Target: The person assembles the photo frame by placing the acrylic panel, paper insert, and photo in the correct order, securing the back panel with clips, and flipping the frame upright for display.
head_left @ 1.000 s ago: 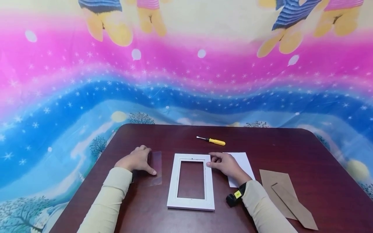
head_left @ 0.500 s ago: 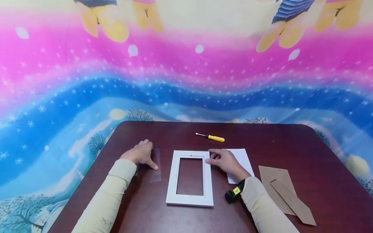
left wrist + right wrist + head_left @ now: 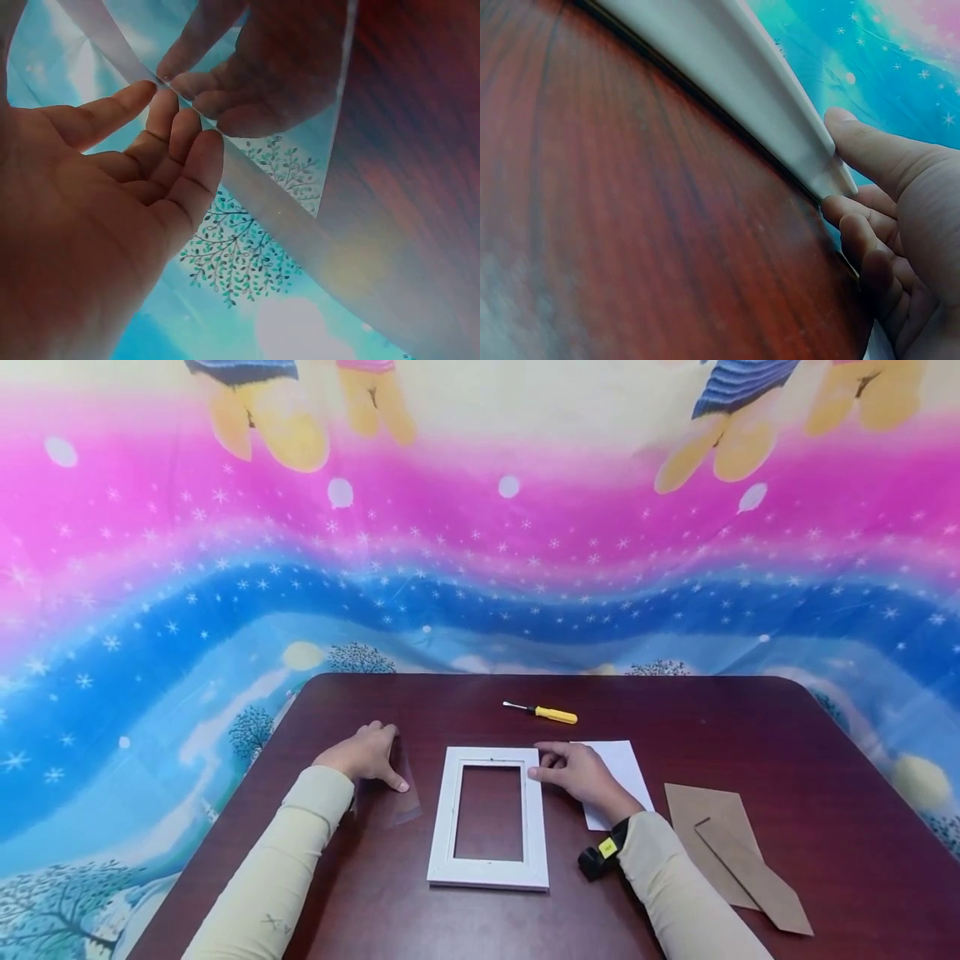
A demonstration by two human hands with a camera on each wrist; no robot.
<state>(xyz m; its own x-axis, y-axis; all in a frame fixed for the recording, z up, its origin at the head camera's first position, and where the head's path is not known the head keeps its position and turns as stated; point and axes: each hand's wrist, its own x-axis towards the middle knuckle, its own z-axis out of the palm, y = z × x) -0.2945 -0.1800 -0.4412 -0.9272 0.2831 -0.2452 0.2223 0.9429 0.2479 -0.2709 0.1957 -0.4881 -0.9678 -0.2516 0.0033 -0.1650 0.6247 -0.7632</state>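
Observation:
A white picture frame (image 3: 442, 827) lies flat in the middle of the dark wooden table (image 3: 750, 727). My right hand (image 3: 577, 774) grips its far right corner. In the right wrist view, one finger of that hand (image 3: 907, 195) lies along the frame (image 3: 727, 60) and the others curl at the corner. To the left of the frame, my left hand (image 3: 363, 758) holds a clear plastic sheet (image 3: 397, 806), thumb on top and fingers at its left edge. That edge is tilted up off the table. The left wrist view shows my left hand's fingertips (image 3: 202, 150) against the raised sheet (image 3: 285, 67).
A yellow-handled screwdriver (image 3: 547, 714) lies beyond the frame. White paper (image 3: 626, 764) sits under my right hand. A brown backing board (image 3: 701, 827) with its stand piece (image 3: 757, 881) lies at the right. A colourful cloth hangs behind the table.
My left hand has tipped the clear sheet's left edge up off the table. My right hand stays at the frame's corner, and the frame has not moved.

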